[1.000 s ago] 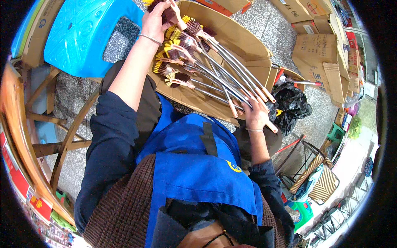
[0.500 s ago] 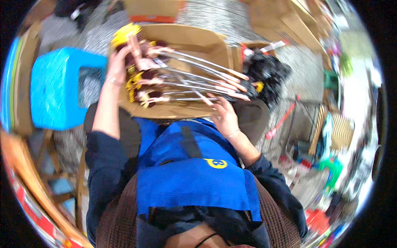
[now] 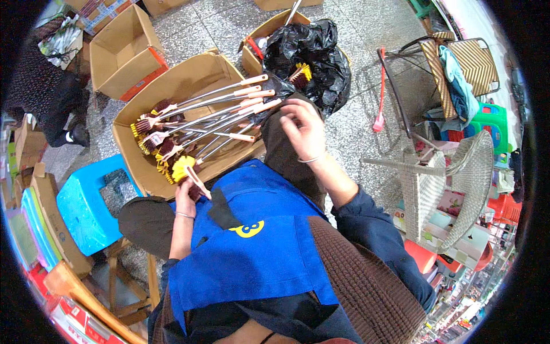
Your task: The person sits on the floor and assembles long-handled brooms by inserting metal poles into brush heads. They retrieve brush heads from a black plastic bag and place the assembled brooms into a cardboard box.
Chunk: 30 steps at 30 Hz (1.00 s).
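Note:
A large open cardboard box (image 3: 200, 71) rests against my knees. It holds several brushes (image 3: 195, 123) with long metal handles, pink grips and yellow and brown bristle heads. My left hand (image 3: 186, 200) is at the box's near rim, shut on a short brush with a yellow head (image 3: 182, 168) and a pink handle. My right hand (image 3: 303, 129) hovers over my right knee with its fingers apart. Its fingertips are just beside the pink grip ends (image 3: 264, 105), and it holds nothing. A blue apron (image 3: 258, 252) covers my lap.
A black plastic bag (image 3: 315, 51) with another brush fills a smaller box beyond the handle ends. An empty cardboard box (image 3: 123, 49) stands at the far left. A blue stool (image 3: 86, 212) is at my left, and wicker chairs (image 3: 447, 183) and a pink-handled tool (image 3: 379, 112) are at my right.
The view has swung round. My left hand has come back from the brush heads to the box's near rim with one brush. My right hand has lifted off the handles.

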Each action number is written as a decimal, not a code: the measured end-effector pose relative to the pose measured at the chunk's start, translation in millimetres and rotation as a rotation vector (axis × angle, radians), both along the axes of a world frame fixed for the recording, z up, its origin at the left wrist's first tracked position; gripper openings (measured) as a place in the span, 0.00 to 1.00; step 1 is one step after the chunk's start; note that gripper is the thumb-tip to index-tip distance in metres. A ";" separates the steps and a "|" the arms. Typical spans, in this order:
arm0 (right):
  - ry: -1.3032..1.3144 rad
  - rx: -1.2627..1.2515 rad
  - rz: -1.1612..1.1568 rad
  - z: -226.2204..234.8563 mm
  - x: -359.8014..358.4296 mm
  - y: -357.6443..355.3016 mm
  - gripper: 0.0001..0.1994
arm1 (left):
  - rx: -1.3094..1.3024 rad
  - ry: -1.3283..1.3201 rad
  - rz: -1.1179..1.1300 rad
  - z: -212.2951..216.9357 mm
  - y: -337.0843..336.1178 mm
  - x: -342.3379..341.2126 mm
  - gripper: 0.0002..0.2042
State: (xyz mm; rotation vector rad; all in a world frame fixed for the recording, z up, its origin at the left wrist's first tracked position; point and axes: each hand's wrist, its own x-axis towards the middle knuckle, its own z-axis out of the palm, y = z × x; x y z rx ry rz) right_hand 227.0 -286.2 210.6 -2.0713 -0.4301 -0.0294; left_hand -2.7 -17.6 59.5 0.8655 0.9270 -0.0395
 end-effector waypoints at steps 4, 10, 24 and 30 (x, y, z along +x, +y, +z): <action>0.092 0.124 -0.056 -3.4 -2.9 -16.5 0.07 | 0.087 -0.155 -0.016 3.1 1.1 2.0 0.10; -0.188 0.113 -0.342 -47.0 32.9 -63.4 0.07 | 0.124 -0.057 -0.020 12.9 5.7 12.2 0.12; 0.131 -0.597 -0.564 -193.2 136.3 -88.7 0.22 | -0.073 0.122 0.058 -5.1 18.2 -37.8 0.08; 0.519 -0.277 -1.249 -246.3 133.6 -139.7 0.25 | -0.050 0.180 -0.066 -6.4 25.6 -36.0 0.08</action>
